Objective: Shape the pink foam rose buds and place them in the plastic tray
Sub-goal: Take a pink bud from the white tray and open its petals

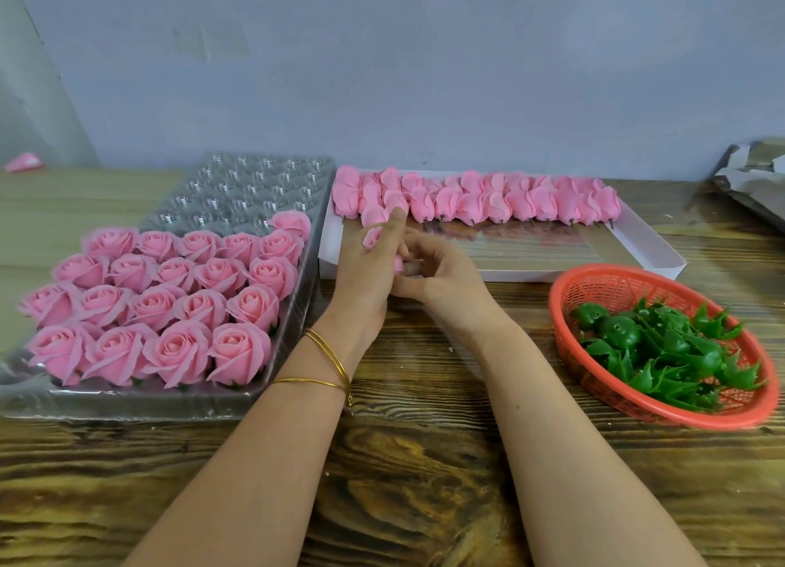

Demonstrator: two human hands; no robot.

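My forearms reach in from the near edge, and the hands meet mid-scene. My left hand (pixel 365 269) grips a pink foam rose bud (pixel 373 238); my right hand (pixel 441 277) pinches its base with curled fingers.

The open lane is the bare surface (pixel 424 460) right in front of me, running between the tray (pixel 127 405) on the left and the basket (pixel 603 281) on the right. My forearms fill it. The hands, left (pixel 365 277) and right (pixel 446 281), meet at its far end on one bud (pixel 373 238), just at the near wall of the box (pixel 637 267). Roses (pixel 170 311) pack the tray's near rows, blocking entry there; its far cells (pixel 255 192) lie open from above. In the box, the bud row (pixel 509 201) lines the far side and the near floor is bare. Behind it the wall (pixel 424 77) closes everything off. Crumpled wrapping (pixel 756 175) blocks the far right corner.
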